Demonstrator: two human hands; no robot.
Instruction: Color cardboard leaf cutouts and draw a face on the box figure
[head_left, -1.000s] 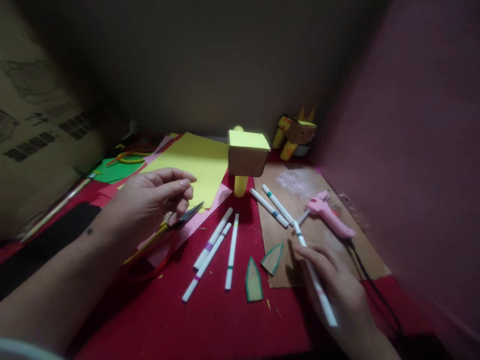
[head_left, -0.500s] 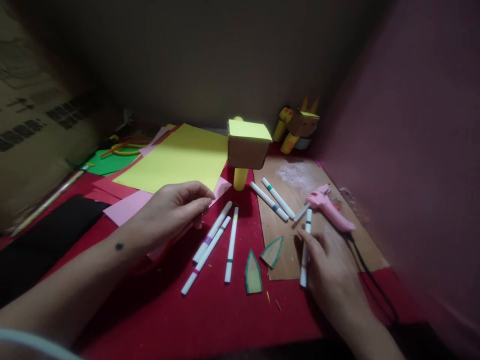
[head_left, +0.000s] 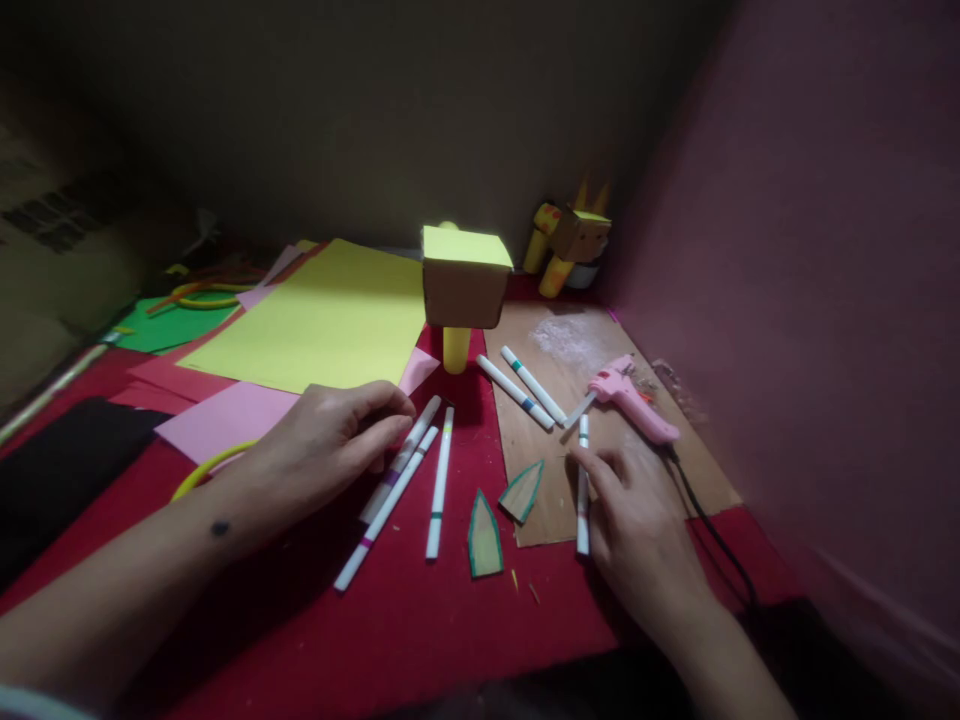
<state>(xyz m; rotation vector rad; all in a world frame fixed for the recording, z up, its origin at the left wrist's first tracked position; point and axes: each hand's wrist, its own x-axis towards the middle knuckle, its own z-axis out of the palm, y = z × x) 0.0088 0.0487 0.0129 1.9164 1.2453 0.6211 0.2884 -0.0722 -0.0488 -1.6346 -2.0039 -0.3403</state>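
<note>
My right hand (head_left: pixel 637 515) has its fingers closed around a white marker (head_left: pixel 583 525) with a dark green band, low over the cardboard sheet. My left hand (head_left: pixel 349 440) is curled, thumb and forefinger close together, beside a purple-banded marker (head_left: pixel 392 478) that looks smeared; whether it touches that marker is hidden. More markers (head_left: pixel 441 490) lie between my hands. Two pointed cardboard pieces edged in green, one upright (head_left: pixel 484 540) and one tilted (head_left: pixel 523 492), lie left of my right hand. Behind them stands a box-shaped cardboard head (head_left: pixel 465 285) with a yellow top and yellow tube below.
A pink glue gun (head_left: pixel 634 398) and two markers (head_left: pixel 529 390) lie on the cardboard sheet (head_left: pixel 544 525). Yellow paper (head_left: pixel 322 320) tops coloured sheets at left. A finished-looking cardboard animal (head_left: pixel 574 240) stands at the back right. A purplish wall (head_left: pixel 810 300) borders the right.
The whole view has shifted, sliding things leftward. The purple-banded marker by my left hand now looks blurred, and a yellow ring shows behind my left wrist. My right hand keeps its marker.
</note>
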